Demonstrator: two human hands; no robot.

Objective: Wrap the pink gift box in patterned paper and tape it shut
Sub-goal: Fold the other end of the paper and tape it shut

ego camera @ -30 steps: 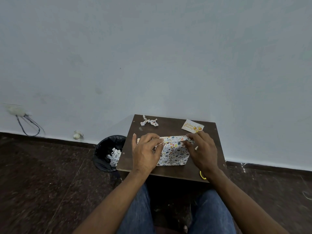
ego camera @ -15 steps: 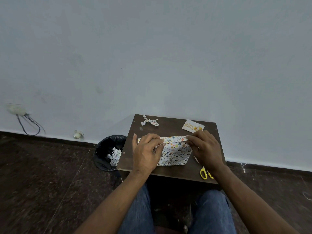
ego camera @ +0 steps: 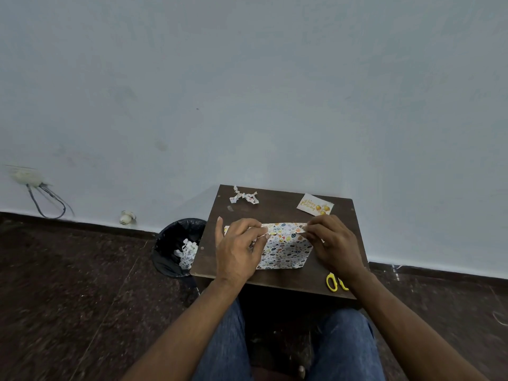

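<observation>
The left hand (ego camera: 238, 250) pinches the folded far edge of the patterned paper (ego camera: 286, 247) near its left end, grip clenched on the fold. The wrapped box lies on the bench (ego camera: 277, 207), its long axis running left to right between both grips. The right hand (ego camera: 331, 243) pinches the same fold at its right end, equally near.

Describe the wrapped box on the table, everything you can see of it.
The wrapped box lies flat on the dark wooden table, fully covered in white paper printed with small colourful shapes; no pink shows. The left hand and right hand pinch its folded far edge. Whether it is taped cannot be told.
</observation>
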